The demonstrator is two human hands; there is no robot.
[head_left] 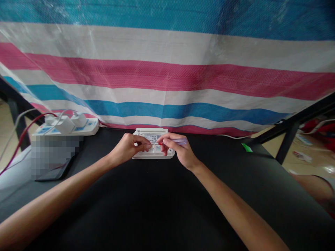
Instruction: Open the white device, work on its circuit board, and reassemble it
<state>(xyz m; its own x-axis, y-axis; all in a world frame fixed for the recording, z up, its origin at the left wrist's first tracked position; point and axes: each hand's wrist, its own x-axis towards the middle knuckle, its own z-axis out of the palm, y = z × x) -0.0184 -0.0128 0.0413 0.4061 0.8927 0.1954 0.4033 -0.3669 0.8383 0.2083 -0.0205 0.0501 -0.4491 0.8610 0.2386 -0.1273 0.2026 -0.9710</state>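
A white device (154, 156) with a vented face and a label lies on the black table, near its back edge. My right hand (180, 148) is closed round a screwdriver (179, 141) with a clear purplish handle and a red part near its shaft, held roughly level over the device and pointing left. My left hand (134, 146) is pinched at the shaft's tip, above the device's left part. Whatever lies between its thumb and finger is too small to make out.
On the left, a white power strip (91, 127) holds several plugs and cables beside a dark flat item (56, 174), partly pixelated. A green packet (246, 147) lies on the right. Striped sheeting (167, 76) hangs behind the table (146, 202); part of a person (314, 184) shows at right.
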